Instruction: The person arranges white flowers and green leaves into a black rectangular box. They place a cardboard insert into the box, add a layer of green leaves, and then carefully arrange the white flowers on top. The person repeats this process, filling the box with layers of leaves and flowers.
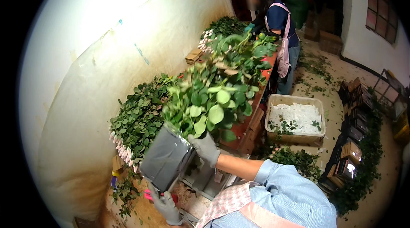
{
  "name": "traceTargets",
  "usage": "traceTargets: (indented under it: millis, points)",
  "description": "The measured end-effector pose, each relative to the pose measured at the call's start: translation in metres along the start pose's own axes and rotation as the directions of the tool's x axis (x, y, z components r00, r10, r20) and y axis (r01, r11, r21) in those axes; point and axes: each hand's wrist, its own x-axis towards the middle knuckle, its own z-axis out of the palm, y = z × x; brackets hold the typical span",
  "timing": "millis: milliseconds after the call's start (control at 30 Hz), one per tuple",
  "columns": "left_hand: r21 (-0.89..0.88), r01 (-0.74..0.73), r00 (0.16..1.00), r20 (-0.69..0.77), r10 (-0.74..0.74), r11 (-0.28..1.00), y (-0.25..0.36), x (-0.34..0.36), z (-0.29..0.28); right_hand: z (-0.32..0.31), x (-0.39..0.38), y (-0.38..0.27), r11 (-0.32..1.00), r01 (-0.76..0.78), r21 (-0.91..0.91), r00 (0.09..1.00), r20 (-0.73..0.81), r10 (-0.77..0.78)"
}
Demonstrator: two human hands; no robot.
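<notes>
A shallow beige crate (318, 119) stood on the floor at centre right of the frame, filled with white netting sleeves and a few stray green sprigs. Dark trays (351, 151) were stacked along the right edge among fallen leaves.

At centre, the person held a bundle of leafy stems (211, 95) wrapped in a grey sleeve (164, 159). Its long axis ran diagonally, the wrapped base low toward lower left, the foliage pointing up and to the right.

The gloved right hand (206, 149) had its grip closed on the upper rim of the sleeve. The gloved left hand (165, 204), at bottom centre, was wrapped around red-handled cutters (150, 194).

More bunches (139, 119) lay on the bench against the pale wall (98, 57), pink buds hanging leftward. Another person (279, 27) worked at upper centre.
</notes>
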Motion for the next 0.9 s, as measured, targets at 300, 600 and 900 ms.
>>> traceTargets:
  millis: [300, 600, 900]
  points:
    - [-0.126, -0.225, 0.973, -0.082, 0.216, 0.966, 0.021, 0.008, 0.013, -0.132, -0.022, -0.068, 0.683, 0.657, -0.319, 0.744, 0.128, -0.656]
    - [-0.16, -0.106, 0.994, -0.025, 0.103, 0.981, 0.022, -0.012, 0.034, -0.279, -0.029, -0.074, 0.964, 0.019, -0.266, 0.927, -0.357, -0.116]
    - [-0.329, 0.393, 0.892, 0.364, -0.268, 0.859, -0.005, -0.01, 0.203, -0.429, -0.1, -0.059, 0.792, -0.261, 0.552, 0.873, -0.214, 0.437]
